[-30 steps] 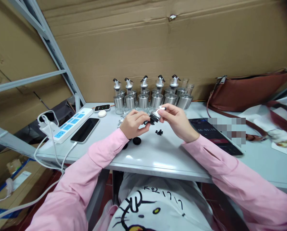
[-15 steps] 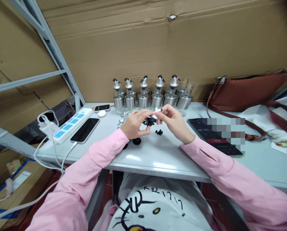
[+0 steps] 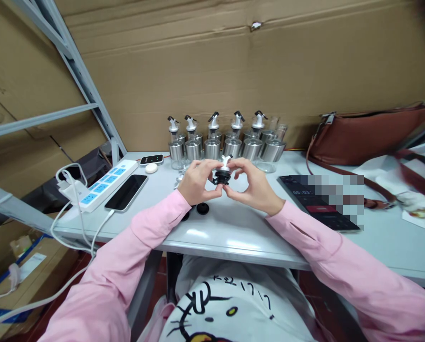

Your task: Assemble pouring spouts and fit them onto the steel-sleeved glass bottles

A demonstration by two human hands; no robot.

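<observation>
this looks like a small workshop or storeroom: a metal rack [image 3: 37, 120], a wall of cardboard [image 3: 212, 61] and a carton [image 3: 51, 266] stand around a desk [image 3: 219, 232] where matching bottles [image 3: 212, 148] line up behind black discs [image 3: 203, 209].

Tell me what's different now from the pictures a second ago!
The right hand moved toward the person's left, closer to the left hand. The pourer top, tilted before, now stands nearly upright between both hands; neither has let go. The right thumb has moved down beside the left one. The left hand barely moved, and the bottles and brown bag stayed put.
</observation>
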